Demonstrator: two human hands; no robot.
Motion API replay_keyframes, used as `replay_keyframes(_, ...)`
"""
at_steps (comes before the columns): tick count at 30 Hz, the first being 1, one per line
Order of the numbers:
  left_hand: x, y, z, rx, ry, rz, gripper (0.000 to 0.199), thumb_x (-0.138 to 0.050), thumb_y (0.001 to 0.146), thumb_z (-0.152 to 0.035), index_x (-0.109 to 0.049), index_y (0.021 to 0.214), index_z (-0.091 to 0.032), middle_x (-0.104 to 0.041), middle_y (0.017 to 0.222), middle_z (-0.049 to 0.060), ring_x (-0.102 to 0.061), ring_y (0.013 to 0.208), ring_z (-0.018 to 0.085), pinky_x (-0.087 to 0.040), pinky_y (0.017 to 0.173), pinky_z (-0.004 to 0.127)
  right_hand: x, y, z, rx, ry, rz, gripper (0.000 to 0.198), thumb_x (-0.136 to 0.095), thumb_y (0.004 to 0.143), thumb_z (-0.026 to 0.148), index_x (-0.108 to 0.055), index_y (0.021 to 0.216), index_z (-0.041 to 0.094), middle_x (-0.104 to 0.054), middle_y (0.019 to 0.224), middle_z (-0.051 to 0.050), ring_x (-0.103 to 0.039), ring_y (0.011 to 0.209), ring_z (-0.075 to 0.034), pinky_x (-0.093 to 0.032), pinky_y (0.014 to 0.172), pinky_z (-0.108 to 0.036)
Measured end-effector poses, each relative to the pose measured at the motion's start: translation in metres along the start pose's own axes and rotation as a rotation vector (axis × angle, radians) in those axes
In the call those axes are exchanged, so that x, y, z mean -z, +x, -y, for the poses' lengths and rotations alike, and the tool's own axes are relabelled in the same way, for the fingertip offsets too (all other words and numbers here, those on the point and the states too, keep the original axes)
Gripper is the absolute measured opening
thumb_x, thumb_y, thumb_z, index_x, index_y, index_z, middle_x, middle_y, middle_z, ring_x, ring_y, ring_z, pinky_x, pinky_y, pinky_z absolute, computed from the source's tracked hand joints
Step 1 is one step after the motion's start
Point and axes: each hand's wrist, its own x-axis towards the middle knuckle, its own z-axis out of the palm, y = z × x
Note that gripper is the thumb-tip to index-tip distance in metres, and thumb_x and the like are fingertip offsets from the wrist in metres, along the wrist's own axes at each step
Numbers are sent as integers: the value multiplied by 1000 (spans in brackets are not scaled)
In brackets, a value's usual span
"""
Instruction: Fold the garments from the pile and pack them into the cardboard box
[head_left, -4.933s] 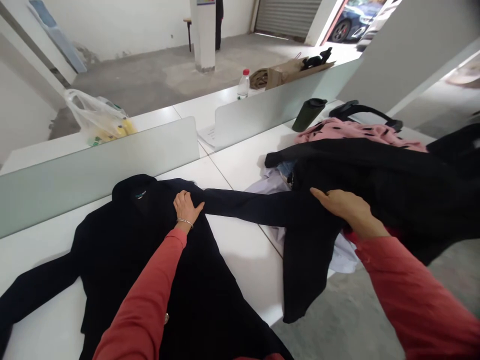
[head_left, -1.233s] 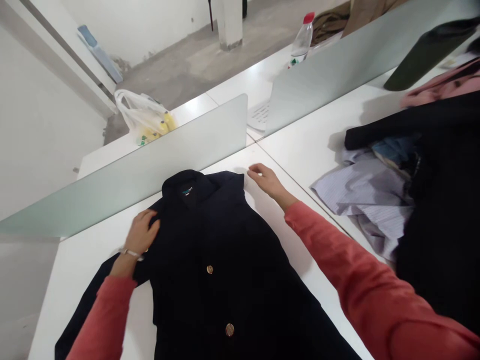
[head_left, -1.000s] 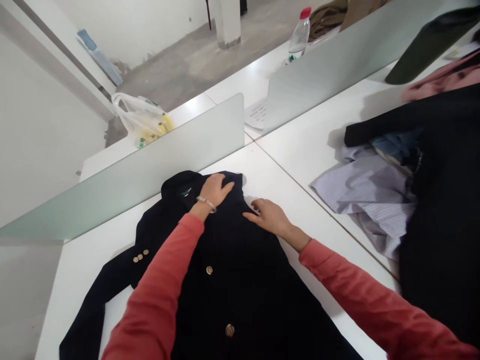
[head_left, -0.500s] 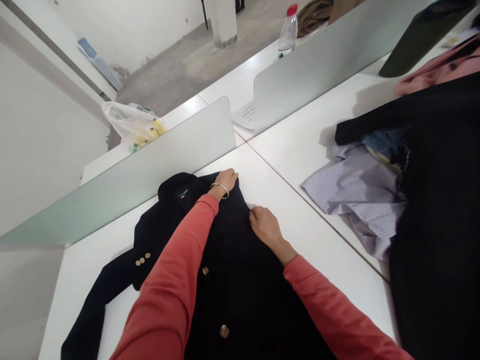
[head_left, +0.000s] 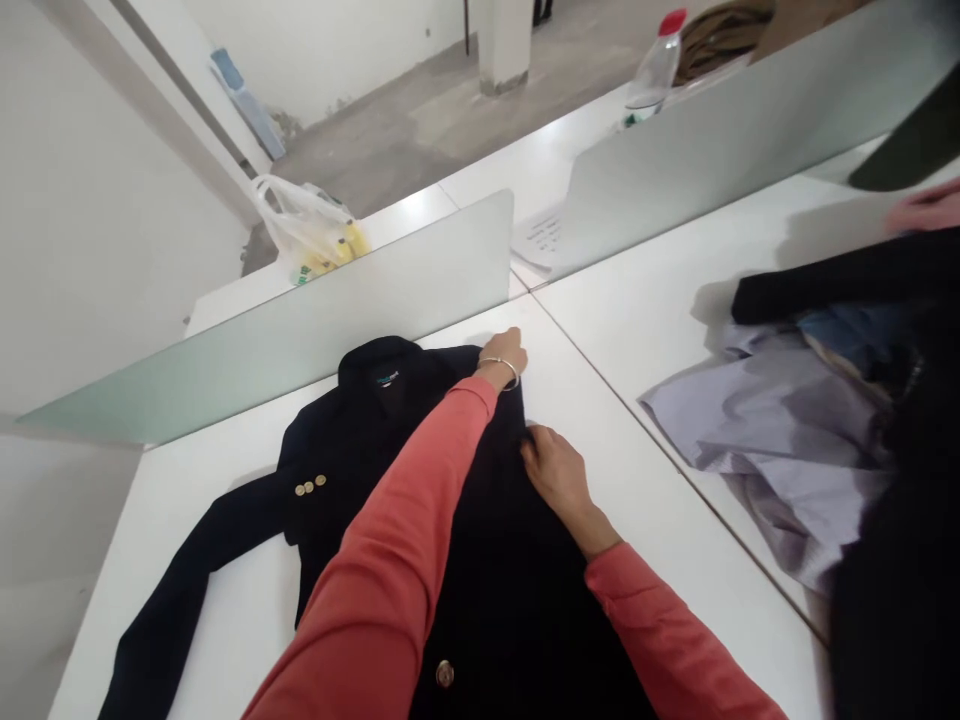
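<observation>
A dark navy blazer (head_left: 510,560) with gold buttons lies spread on the white table (head_left: 232,620), its collar toward the low divider. One sleeve is folded so that its buttoned cuff lies over the chest; another dark sleeve stretches to the lower left. My left hand (head_left: 505,355), with a silver bangle at the wrist, is closed on the blazer's right shoulder edge. Just below it, my right hand (head_left: 559,468) pinches the blazer's right side edge. My left forearm crosses over the blazer's front and hides part of it.
Frosted dividers (head_left: 420,270) run along the table's back. At the right lie a striped shirt (head_left: 780,410) and black clothing (head_left: 900,560). Beyond the dividers are a plastic bag (head_left: 307,225) with yellow items and a red-capped bottle (head_left: 656,70). A dark green object (head_left: 911,140) stands back right.
The view has shifted, so the scene sits further right. My left hand has moved slightly outward at the shoulder edge, and my right hand stays on the side edge.
</observation>
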Motion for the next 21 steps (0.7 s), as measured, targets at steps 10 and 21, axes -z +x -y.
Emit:
replay_keyframes(10,12,-58,16,-394,99,-259,26,-46,81,-29,-53,103,-17,-50,115,5,-47,102,17,-39,91,26,-9,2,-21,-114,88,28,38,-34,76,30,-54,104,14,-60,88,-10,-56,80,-22,-43,70,-33)
replay_keyframes(21,-10,-248,163,11,136,-495,22,-41,83,-29,-53,95,-16,-50,113,7,-40,109,21,-36,91,37,-6,22,63,720,-151,-184,47,-29,86,41,-49,115,11,-46,121,-13,-32,117,-29,-34,92,-44)
